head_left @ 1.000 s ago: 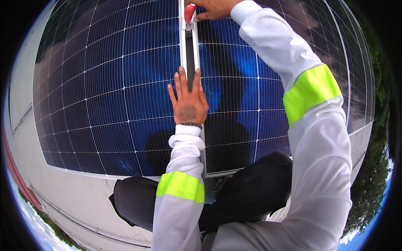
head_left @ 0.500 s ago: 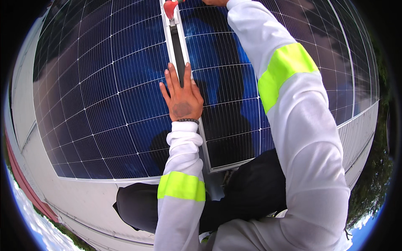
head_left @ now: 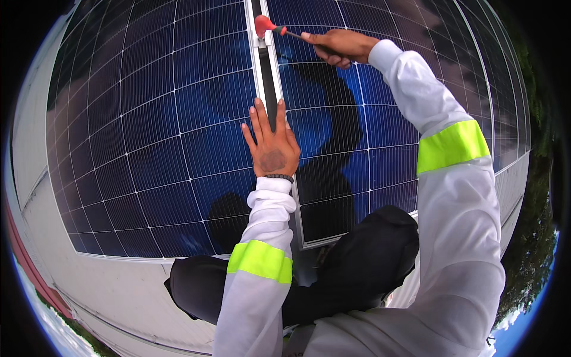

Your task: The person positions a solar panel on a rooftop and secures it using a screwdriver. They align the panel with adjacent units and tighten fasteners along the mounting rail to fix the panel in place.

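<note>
My left hand [head_left: 273, 146] lies flat with fingers spread over the gap between the left solar panel [head_left: 143, 137] and the right solar panel [head_left: 386, 101]. Its fingertips rest along their white frames. Farther up, my right hand [head_left: 345, 46] is closed round a tool with a red, bulb-shaped end [head_left: 262, 25], a dark band and a thin grey shaft; its exact kind is unclear. The hand holds the shaft side, and the red end is over the seam, close above a small silver clamp [head_left: 262, 43] bridging the frames.
My dark-trousered knees [head_left: 372, 250] are bent at the panels' near edge. Pale metal roofing [head_left: 125, 285] runs along the left and near sides. Trees [head_left: 529, 262] stand beyond the right edge, and a red roof strip [head_left: 30, 256] curves at far left.
My right hand and the tool have come nearer and into fuller view, with the elbow more bent. My left hand keeps its flat place on the frames while the whole view has shifted slightly.
</note>
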`<state>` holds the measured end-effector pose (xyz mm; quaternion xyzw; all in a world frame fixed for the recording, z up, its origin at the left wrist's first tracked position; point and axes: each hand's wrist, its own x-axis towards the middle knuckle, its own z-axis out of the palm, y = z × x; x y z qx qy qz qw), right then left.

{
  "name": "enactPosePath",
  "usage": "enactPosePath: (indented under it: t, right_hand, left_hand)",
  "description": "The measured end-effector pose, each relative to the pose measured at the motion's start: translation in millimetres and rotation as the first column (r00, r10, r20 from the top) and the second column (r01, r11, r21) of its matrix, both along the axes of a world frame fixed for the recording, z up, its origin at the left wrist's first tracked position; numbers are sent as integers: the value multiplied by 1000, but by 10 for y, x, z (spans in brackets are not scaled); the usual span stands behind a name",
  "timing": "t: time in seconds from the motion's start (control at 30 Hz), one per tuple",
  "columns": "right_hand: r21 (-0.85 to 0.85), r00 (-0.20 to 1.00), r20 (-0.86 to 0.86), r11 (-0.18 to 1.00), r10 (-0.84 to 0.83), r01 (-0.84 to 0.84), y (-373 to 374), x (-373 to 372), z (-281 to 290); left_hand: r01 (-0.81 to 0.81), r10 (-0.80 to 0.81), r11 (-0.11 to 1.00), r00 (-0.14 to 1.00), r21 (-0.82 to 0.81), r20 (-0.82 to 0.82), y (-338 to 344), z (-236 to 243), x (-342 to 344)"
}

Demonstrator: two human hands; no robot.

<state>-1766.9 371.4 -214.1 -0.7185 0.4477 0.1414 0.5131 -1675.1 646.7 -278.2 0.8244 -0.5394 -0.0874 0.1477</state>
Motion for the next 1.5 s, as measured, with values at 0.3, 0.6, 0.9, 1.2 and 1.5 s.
enactPosePath:
  t: [0.3, 0.6, 0.9, 1.2, 1.5]
  right_hand:
    - [888, 679, 327, 460, -657, 17, 407, 232, -226]
    - [859, 253, 81, 197, -964, 473, 1338, 1317, -368]
    - [922, -442, 17, -157, -897, 354, 965, 2966, -404]
    - [901, -359, 263, 94, -895, 424, 1056, 2316, -591]
    - [764, -70, 605, 554, -793, 330, 1077, 2126, 312]
  left_hand:
    - [23, -16, 997, 995, 71, -97, -9, 86, 66]
    - [102, -82, 985, 986, 142, -146, 29, -6, 54]
    - [324, -293, 932, 938, 165, -188, 304, -502, 62]
    - [306, -297, 937, 952, 167, -74, 163, -420, 83]
    - [223, -224, 960, 975, 169, -14, 139, -195, 143]
